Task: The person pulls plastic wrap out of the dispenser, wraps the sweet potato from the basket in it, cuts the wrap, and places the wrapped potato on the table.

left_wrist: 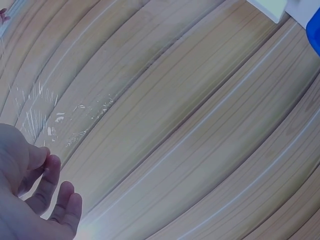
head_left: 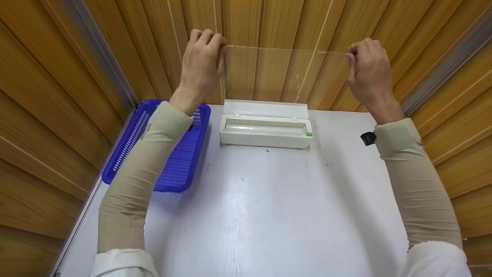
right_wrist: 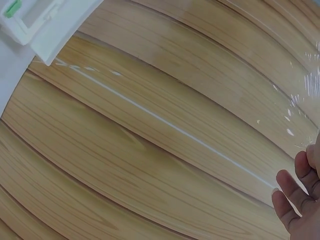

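Sleeves: beige sleeves [head_left: 130, 181] cover both forearms, nearest the head camera, reaching up from the lower corners over the tabletop.
Tabletop: white tabletop [head_left: 261, 207] with a few small specks, set against wooden wall panels [head_left: 57, 96].
Left hand: left hand [head_left: 201, 61] is raised above the far edge of the tabletop, its grip pinching the upper left corner of the cling film sheet [head_left: 284, 73]; the left wrist view shows the fingers [left_wrist: 47, 185] curled beside wrinkled film.
Right hand: right hand [head_left: 367, 69] is raised level with the left, well apart from it, its grip pinching the upper right corner of the sheet.
Cling film sheet: clear, stretched taut between both hands, hanging down in front of the wall toward the dispenser.
Dispenser: white cling film dispenser box [head_left: 266, 129] lies on the tabletop below the sheet, lid open, roll visible inside, green tab at its right end.
Basket: blue perforated plastic basket [head_left: 180, 161] sits just left of the dispenser, partly under the left forearm.
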The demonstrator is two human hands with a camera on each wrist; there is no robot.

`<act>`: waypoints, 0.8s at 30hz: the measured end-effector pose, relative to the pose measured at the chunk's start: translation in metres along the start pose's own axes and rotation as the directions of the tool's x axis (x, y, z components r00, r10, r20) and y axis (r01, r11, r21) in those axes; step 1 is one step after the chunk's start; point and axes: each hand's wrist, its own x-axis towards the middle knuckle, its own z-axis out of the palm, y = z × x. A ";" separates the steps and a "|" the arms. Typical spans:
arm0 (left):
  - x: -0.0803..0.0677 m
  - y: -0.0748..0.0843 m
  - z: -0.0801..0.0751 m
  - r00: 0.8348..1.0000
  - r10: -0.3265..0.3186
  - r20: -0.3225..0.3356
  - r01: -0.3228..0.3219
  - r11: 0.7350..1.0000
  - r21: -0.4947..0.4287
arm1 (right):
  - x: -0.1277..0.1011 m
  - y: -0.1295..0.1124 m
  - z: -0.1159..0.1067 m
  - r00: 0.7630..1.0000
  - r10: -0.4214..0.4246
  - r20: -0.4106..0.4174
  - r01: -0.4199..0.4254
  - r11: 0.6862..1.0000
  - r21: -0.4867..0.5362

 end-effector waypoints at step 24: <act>-0.050 0.007 -0.019 0.988 0.097 -0.121 -0.107 0.991 -0.083 | -0.051 -0.024 -0.024 0.993 -0.096 -0.071 0.106 0.981 0.161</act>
